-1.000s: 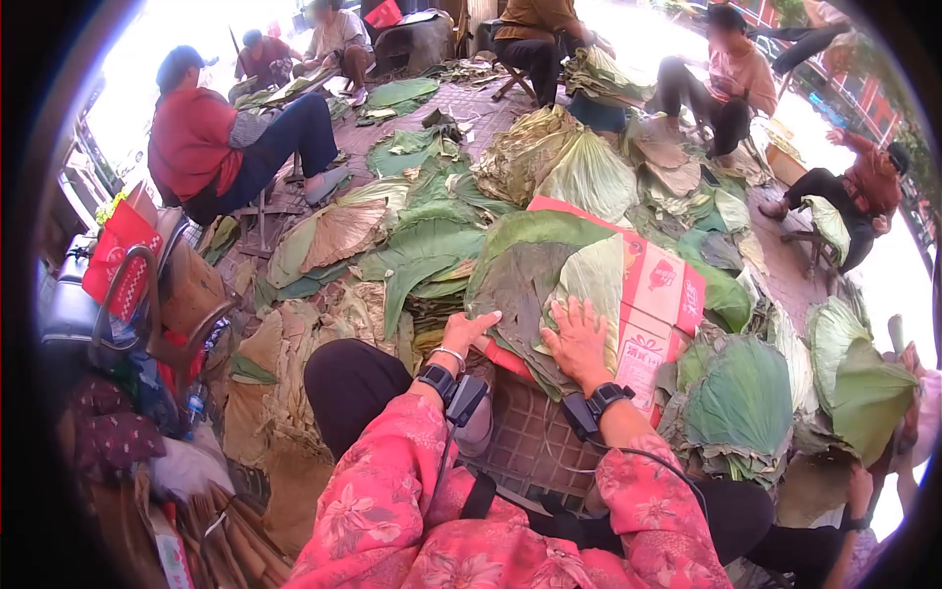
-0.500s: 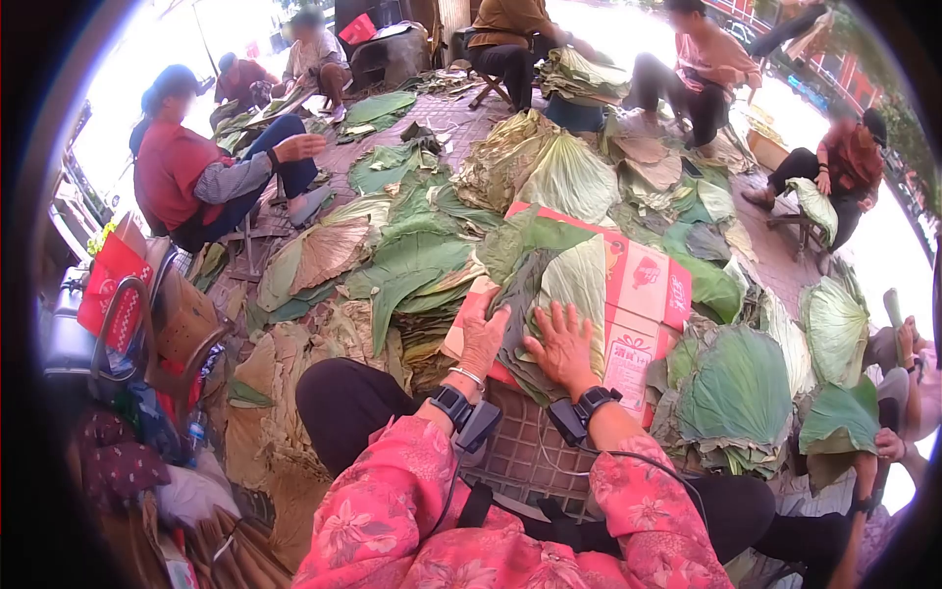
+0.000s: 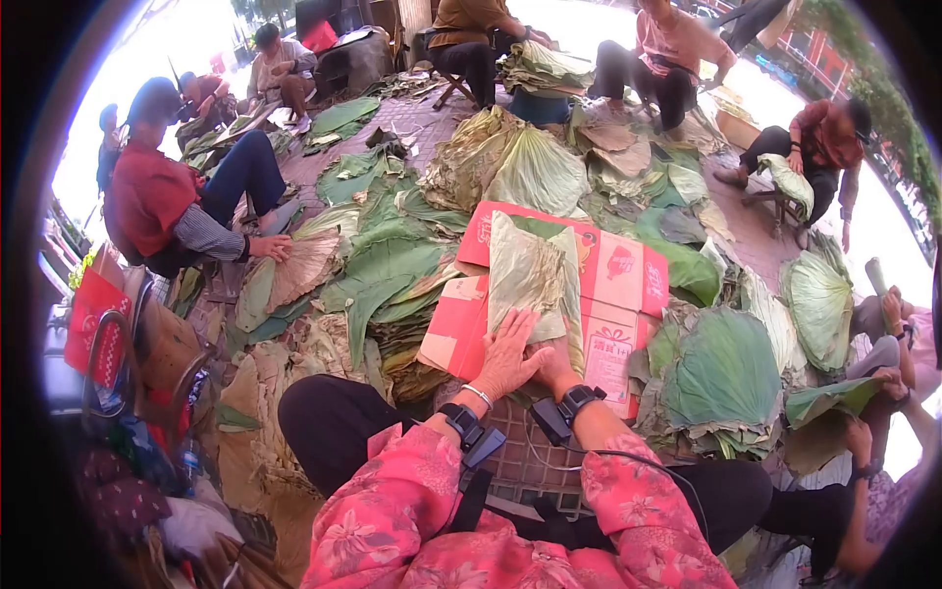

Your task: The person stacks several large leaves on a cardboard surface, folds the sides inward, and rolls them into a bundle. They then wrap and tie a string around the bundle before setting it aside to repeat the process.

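Note:
A folded pale green leaf bundle [image 3: 530, 270] lies on a flattened red cardboard box [image 3: 628, 280] in front of me. My left hand [image 3: 508, 351] rests flat on the near part of the bundle, its fingers stretched forward. Close beside it on the right, my right hand [image 3: 556, 363] touches the bundle's near end, partly covered by my left hand and the leaf, so its fingers are mostly hidden. Under the near edge of the cardboard is a grid-like crate [image 3: 515, 442].
Leaf piles lie left [image 3: 392, 270] and right [image 3: 726, 383] of the cardboard, with a large stack [image 3: 535, 177] beyond it. Several seated people surround the leaves. A chair [image 3: 162, 344] with bags stands at the left; a co-worker's hands [image 3: 888, 383] are at the far right.
The leaf sides are now folded inward into a narrower bundle. My left hand has moved right and my right hand down, bringing them together. The person at left has reached down to a leaf.

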A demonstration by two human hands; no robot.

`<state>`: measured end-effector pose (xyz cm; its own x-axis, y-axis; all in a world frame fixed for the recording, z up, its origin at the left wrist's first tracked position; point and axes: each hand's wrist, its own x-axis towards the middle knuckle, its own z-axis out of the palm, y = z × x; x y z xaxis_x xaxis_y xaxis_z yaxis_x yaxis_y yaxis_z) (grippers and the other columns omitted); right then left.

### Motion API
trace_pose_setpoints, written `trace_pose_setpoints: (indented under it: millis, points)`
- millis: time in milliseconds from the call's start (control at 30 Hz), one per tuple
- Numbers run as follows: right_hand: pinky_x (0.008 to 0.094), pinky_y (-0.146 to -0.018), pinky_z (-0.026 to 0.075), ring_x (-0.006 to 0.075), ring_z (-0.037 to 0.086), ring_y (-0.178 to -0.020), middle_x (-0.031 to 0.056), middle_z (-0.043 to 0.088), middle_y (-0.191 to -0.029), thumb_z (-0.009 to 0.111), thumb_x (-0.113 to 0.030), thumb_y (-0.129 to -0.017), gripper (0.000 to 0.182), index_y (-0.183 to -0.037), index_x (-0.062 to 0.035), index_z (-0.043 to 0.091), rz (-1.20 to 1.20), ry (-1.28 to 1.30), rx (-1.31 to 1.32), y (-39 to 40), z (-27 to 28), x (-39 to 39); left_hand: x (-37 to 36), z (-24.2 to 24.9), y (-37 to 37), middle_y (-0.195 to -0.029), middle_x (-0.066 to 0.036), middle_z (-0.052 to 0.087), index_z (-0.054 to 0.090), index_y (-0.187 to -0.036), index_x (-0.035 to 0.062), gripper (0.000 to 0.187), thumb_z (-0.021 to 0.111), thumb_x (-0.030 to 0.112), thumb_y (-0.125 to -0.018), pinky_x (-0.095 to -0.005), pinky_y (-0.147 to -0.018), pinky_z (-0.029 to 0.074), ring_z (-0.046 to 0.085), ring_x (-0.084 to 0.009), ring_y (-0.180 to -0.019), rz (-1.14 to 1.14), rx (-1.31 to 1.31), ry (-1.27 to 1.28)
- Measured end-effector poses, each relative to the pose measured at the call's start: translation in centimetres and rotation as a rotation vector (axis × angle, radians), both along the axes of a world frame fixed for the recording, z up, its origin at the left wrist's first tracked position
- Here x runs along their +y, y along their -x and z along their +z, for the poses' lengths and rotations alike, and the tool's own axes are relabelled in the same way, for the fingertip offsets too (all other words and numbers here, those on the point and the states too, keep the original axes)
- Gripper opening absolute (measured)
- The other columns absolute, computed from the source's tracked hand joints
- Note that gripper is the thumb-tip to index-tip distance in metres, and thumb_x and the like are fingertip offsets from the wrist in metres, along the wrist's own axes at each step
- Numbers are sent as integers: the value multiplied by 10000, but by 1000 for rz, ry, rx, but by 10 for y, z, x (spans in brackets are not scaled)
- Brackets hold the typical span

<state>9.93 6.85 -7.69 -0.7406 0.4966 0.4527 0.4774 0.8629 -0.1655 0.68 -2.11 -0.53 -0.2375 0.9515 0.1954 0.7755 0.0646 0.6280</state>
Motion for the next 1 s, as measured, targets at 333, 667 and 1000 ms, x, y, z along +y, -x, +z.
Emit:
trace_pose_setpoints:
  millis: [333, 667, 1000]
  points:
    - [387, -844, 431, 363, 540, -928, 191, 586, -1004, 533, -91, -743, 185, -884, 17, 582, -88, 566, 727, -11, 47, -4, -11, -2, 4, -1397, -150, 345, 441, -1278, 64, 576, 476, 469, -869, -447, -1028, 218, 244, -286, -1335, 58, 98, 73]
    - [413, -931, 373, 331, 484, -1090, 174, 520, -1179, 553, -133, -788, 297, -1056, -5, 545, 35, 186, 629, -8, 103, -15, -22, -10, 7, -1400, -133, 343, 439, -1269, 72, 546, 521, 411, -848, -433, -962, 262, 248, -280, -1330, -28, 351, 49]
    - [442, -1012, 301, 362, 367, -1236, 209, 426, -1305, 558, -209, -807, 492, -1235, 11, 453, -110, 418, 389, 36, 28, 31, -17, -17, 11, -1342, -145, 397, 472, -1219, 71, 506, 585, 310, -787, -451, -967, 262, 301, -296, -1283, 18, 101, -13]
